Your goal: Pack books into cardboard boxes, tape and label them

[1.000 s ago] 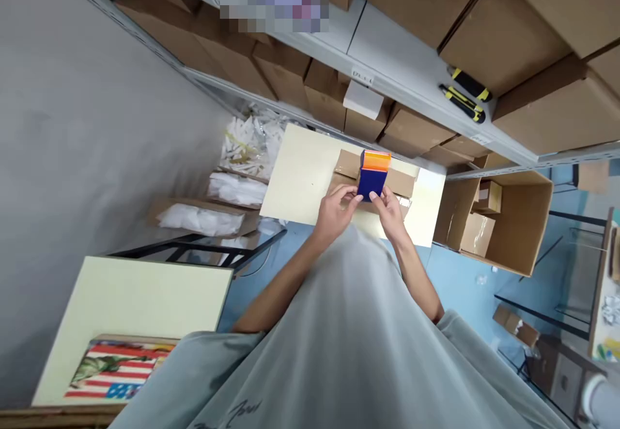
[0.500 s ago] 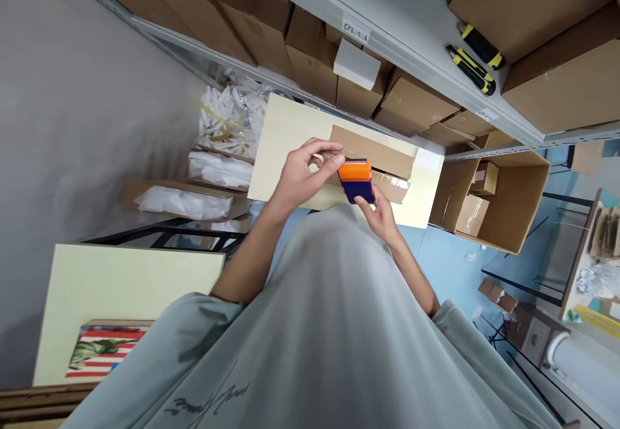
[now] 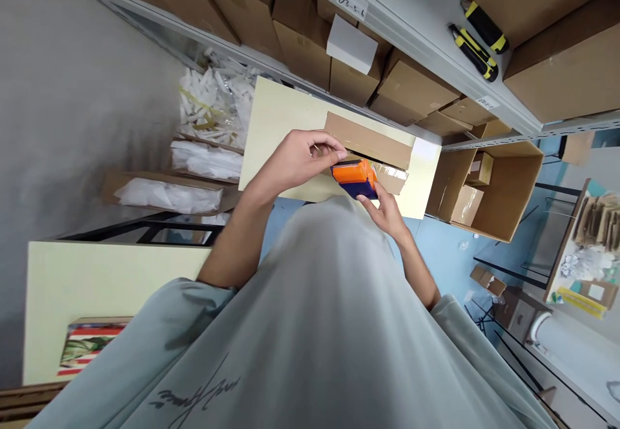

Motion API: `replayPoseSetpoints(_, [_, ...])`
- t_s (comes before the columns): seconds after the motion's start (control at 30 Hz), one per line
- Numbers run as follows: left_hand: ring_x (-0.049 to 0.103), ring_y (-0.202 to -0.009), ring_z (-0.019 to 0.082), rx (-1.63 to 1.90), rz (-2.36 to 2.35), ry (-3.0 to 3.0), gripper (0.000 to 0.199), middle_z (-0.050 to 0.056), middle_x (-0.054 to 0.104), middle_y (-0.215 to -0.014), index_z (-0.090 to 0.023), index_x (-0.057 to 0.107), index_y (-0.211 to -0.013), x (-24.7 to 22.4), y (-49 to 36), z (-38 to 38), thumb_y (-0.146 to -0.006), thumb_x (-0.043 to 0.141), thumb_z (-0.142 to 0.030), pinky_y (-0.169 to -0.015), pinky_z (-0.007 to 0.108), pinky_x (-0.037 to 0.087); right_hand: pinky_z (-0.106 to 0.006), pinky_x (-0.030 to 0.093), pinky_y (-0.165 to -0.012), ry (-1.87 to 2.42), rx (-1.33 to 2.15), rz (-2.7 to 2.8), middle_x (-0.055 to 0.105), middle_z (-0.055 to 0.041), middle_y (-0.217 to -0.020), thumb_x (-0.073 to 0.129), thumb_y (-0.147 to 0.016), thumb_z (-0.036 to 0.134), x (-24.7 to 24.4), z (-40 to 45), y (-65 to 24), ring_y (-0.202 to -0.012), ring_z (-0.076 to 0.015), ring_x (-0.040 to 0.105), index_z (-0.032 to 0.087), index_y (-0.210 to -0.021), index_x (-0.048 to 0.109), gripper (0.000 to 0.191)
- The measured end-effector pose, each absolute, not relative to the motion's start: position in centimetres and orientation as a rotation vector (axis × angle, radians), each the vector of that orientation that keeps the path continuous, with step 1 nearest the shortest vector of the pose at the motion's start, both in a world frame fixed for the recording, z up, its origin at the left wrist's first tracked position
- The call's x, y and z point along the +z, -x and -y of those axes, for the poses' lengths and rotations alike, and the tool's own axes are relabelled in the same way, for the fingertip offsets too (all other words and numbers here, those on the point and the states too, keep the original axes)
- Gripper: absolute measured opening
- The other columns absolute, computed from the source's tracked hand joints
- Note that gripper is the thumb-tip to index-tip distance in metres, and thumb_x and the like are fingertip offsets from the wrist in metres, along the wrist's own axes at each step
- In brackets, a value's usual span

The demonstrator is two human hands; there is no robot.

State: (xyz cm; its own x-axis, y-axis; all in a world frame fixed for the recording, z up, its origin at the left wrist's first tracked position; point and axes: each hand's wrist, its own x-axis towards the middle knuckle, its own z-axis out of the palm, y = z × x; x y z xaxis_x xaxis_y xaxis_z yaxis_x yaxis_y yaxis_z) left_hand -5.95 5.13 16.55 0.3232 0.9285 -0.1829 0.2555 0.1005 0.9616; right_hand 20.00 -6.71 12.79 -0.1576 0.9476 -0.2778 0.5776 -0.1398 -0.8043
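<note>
My right hand [image 3: 386,212] grips a small orange and dark blue box [image 3: 353,173] at its lower right side, thumb on the near face. The box is tilted, its orange side turned upward. My left hand [image 3: 307,156] is at the box's upper left corner, thumb and fingertips pinched together. Whatever sits between those fingertips is too small to make out. Behind the box, a flat brown cardboard carton [image 3: 371,139] lies on the pale yellow tabletop [image 3: 271,115].
Shelves with cardboard boxes [image 3: 303,44] run above the table. Two yellow-black utility knives [image 3: 472,52] lie on the upper shelf. A large open carton [image 3: 513,190] stands at the right. White packing material [image 3: 213,103] fills the left side, above a second pale table [image 3: 111,274].
The box has turned in my right hand, tilting so that more of its orange side and end shows. My left hand stays pinched at its corner. The view has shifted slightly.
</note>
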Motion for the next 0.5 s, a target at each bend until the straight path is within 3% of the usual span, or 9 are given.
replayPoseSetpoints(0.17, [0.067, -0.082, 0.019, 0.732, -1.186, -1.377, 0.032, 0.007, 0.082, -0.098, -0.020, 0.087, -0.100, 15.6, 5.8, -4.8, -0.094, 0.086, -0.051, -0.079, 0.033, 0.057, -0.046, 0.066, -0.090, 1.726, 1.235, 1.834, 0.077, -0.0082, -0.100, 0.057, -0.111, 0.081, 13.4, 5.9, -20.9, -0.089, -0.0280, 0.071, 0.024, -0.127, 0.073, 0.061])
replayPoseSetpoints(0.27, [0.067, -0.087, 0.020, 0.774, -1.201, -1.373, 0.025, 0.007, 0.081, -0.102, -0.022, 0.086, -0.101, 15.1, 5.5, -4.2, -0.097, 0.083, -0.046, -0.084, 0.034, 0.058, -0.045, 0.065, -0.091, 1.730, 1.268, 1.862, 0.078, -0.0093, -0.105, 0.056, -0.111, 0.081, 13.6, 5.2, -21.2, -0.092, -0.0294, 0.072, 0.025, -0.130, 0.072, 0.061])
replayPoseSetpoints(0.5, [0.067, -0.087, 0.022, 0.766, -1.315, -1.339, 0.021, 0.005, 0.078, -0.096, -0.022, 0.083, -0.102, 15.5, 5.1, -1.9, -0.099, 0.077, -0.042, -0.086, 0.035, 0.060, -0.045, 0.061, -0.091, 1.673, 1.419, 2.007, 0.078, -0.0097, -0.102, 0.055, -0.110, 0.085, 15.2, 4.1, -22.2, -0.091, -0.0318, 0.073, 0.026, -0.117, 0.072, 0.062])
